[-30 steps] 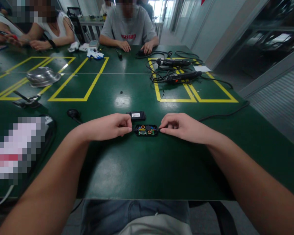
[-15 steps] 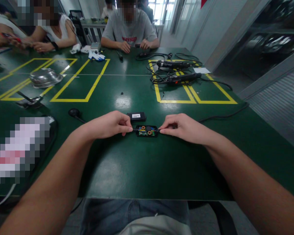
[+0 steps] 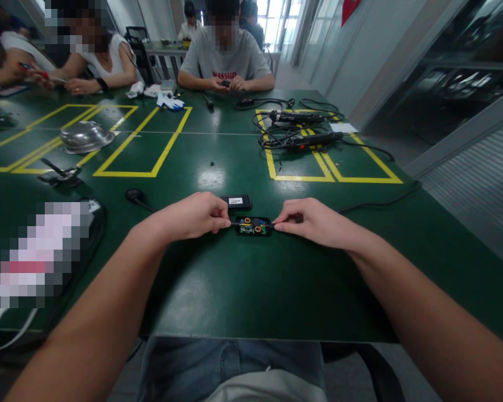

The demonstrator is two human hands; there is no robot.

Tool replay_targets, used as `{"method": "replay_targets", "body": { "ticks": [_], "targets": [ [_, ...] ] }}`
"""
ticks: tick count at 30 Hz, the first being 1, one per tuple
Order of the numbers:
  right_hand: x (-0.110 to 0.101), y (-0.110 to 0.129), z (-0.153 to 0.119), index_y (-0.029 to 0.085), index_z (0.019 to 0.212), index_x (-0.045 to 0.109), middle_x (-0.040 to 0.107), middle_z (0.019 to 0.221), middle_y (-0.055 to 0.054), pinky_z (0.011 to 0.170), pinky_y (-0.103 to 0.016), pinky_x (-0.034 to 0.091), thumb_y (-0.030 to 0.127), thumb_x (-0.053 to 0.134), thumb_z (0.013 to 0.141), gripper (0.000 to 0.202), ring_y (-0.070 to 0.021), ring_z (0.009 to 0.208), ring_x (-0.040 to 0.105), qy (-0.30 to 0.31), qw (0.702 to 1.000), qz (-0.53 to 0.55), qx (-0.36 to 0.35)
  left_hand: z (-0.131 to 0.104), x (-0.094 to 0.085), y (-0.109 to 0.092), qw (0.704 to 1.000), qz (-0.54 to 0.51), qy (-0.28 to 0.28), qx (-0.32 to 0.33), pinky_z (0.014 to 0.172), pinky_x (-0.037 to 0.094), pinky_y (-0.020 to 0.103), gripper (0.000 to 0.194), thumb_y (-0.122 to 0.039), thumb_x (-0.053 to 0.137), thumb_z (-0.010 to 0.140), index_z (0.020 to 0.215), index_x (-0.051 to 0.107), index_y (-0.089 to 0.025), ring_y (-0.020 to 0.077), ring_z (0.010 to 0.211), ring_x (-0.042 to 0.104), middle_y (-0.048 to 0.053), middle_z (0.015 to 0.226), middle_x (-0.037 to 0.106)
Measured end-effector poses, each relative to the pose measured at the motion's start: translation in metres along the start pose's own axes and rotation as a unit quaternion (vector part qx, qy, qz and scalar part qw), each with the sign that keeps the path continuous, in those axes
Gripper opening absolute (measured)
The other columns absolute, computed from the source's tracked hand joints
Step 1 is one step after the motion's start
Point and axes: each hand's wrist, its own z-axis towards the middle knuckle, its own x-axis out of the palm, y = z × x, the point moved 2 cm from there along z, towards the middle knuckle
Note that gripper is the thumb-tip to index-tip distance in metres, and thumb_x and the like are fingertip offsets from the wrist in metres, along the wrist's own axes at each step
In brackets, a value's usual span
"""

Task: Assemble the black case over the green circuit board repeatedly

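On the green table lies a small black case (image 3: 254, 233), its open top showing a circuit board (image 3: 247, 228) with copper coils and coloured wires. My left hand (image 3: 201, 215) pinches the black cable at the case's left end between thumb and fingertips. At the opposite end, my right hand (image 3: 308, 220) has its thumb and index finger closed on the cable there. Just behind the case rests a ribbed black cover (image 3: 237, 202) with a white label, partly hidden by my left fingers. A black plug (image 3: 134, 195) sits left of my left hand, its cord running toward that hand.
Two black corded tools (image 3: 314, 139) lie at the back right among tangled cables. A metal bowl (image 3: 86, 138) and a small metal piece (image 3: 61, 174) are at left, beyond a pixelated phone-like object (image 3: 46, 245). Co-workers (image 3: 226, 58) sit across the table (image 3: 243, 296).
The view has shifted slightly, moving the scene a little right and down. Both my hands keep their pinch at the case's ends. The person opposite has brought their hands together around a small dark object.
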Motion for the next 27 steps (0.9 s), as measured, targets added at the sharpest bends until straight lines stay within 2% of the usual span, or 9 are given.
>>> {"method": "replay_targets", "body": {
  "ticks": [2, 8, 10, 12, 14, 17, 19, 22, 27],
  "targets": [
    [0.001, 0.001, -0.001, 0.022, 0.089, 0.085, 0.076, 0.088, -0.006, 0.067, -0.032, 0.05, 0.038, 0.074, 0.094, 0.02, -0.0185, 0.073, 0.066, -0.013, 1.0, -0.004, -0.011, -0.002, 0.0, 0.0, 0.999, 0.039, -0.027, 0.014, 0.068, 0.044, 0.03, 0.017, -0.029, 0.068, 0.093, 0.082, 0.077, -0.02, 0.0168, 0.067, 0.063, 0.0, 0.074, 0.074],
    [0.005, 0.009, -0.003, 0.022, 0.089, 0.085, 0.076, 0.085, -0.005, 0.065, -0.033, 0.05, 0.03, 0.072, 0.093, 0.016, -0.0186, 0.071, 0.066, -0.052, 0.996, -0.05, -0.05, -0.006, -0.002, -0.002, 0.968, 0.161, -0.158, 0.109, 0.097, 0.052, 0.046, 0.021, -0.035, 0.073, 0.093, 0.081, 0.081, -0.02, 0.0316, 0.103, 0.067, 0.013, 0.11, 0.077],
    [0.005, 0.011, -0.003, 0.023, 0.091, 0.085, 0.076, 0.086, -0.005, 0.068, -0.034, 0.052, 0.03, 0.071, 0.094, 0.015, -0.0195, 0.073, 0.068, -0.057, 0.995, -0.064, -0.057, -0.004, -0.001, -0.001, 0.959, 0.16, -0.209, 0.1, 0.103, 0.053, 0.05, 0.021, -0.034, 0.069, 0.097, 0.093, 0.082, -0.018, 0.0341, 0.11, 0.067, 0.014, 0.115, 0.076],
    [0.006, 0.011, -0.003, 0.024, 0.09, 0.083, 0.076, 0.087, -0.006, 0.072, -0.036, 0.053, 0.03, 0.07, 0.094, 0.015, -0.021, 0.077, 0.069, -0.062, 0.993, -0.074, -0.066, 0.001, 0.004, 0.0, 0.954, 0.161, -0.239, 0.086, 0.112, 0.052, 0.054, 0.028, -0.031, 0.067, 0.099, 0.119, 0.079, -0.015, 0.0363, 0.121, 0.066, 0.016, 0.126, 0.076],
    [0.008, 0.012, -0.004, 0.023, 0.089, 0.08, 0.075, 0.087, -0.006, 0.074, -0.037, 0.053, 0.029, 0.069, 0.094, 0.014, -0.0218, 0.079, 0.069, -0.067, 0.992, -0.078, -0.071, 0.007, 0.011, 0.003, 0.959, 0.156, -0.223, 0.074, 0.117, 0.05, 0.056, 0.048, -0.033, 0.071, 0.1, 0.143, 0.069, -0.014, 0.0391, 0.132, 0.064, 0.018, 0.141, 0.074],
    [0.012, 0.011, -0.004, 0.022, 0.091, 0.074, 0.072, 0.086, -0.006, 0.072, -0.037, 0.052, 0.028, 0.066, 0.093, 0.01, -0.0214, 0.077, 0.066, -0.074, 0.992, -0.078, -0.066, 0.012, 0.018, 0.005, 0.967, 0.147, -0.202, 0.056, 0.116, 0.052, 0.054, 0.048, -0.028, 0.065, 0.104, 0.152, 0.065, -0.018, 0.0367, 0.133, 0.067, 0.016, 0.145, 0.074],
    [0.014, 0.011, -0.004, 0.023, 0.097, 0.069, 0.071, 0.086, -0.005, 0.072, -0.036, 0.051, 0.027, 0.066, 0.092, 0.008, -0.0211, 0.076, 0.064, -0.076, 0.993, -0.068, -0.053, 0.01, 0.018, 0.002, 0.964, 0.139, -0.216, 0.061, 0.116, 0.052, 0.053, 0.047, -0.028, 0.066, 0.105, 0.15, 0.066, -0.018, 0.0352, 0.133, 0.067, 0.015, 0.145, 0.075],
    [0.014, 0.01, -0.005, 0.024, 0.111, 0.059, 0.071, 0.095, -0.004, 0.074, -0.036, 0.051, 0.02, 0.066, 0.084, 0.028, -0.0209, 0.078, 0.062, -0.091, 0.994, -0.036, -0.039, 0.004, 0.014, -0.008, 0.962, 0.1, -0.236, 0.097, 0.115, 0.053, 0.05, 0.047, -0.031, 0.072, 0.1, 0.145, 0.071, -0.017, 0.0325, 0.126, 0.07, 0.013, 0.139, 0.078],
    [0.015, 0.01, -0.008, 0.024, 0.127, 0.054, 0.07, 0.111, -0.008, 0.076, -0.038, 0.052, 0.012, 0.062, 0.072, 0.057, -0.0231, 0.083, 0.063, -0.1, 0.994, -0.018, -0.035, -0.001, 0.018, -0.021, 0.972, 0.081, -0.155, 0.16, 0.106, 0.055, 0.044, 0.038, -0.031, 0.08, 0.094, 0.131, 0.079, -0.022, 0.0292, 0.114, 0.071, 0.008, 0.123, 0.083]
  ]
}}
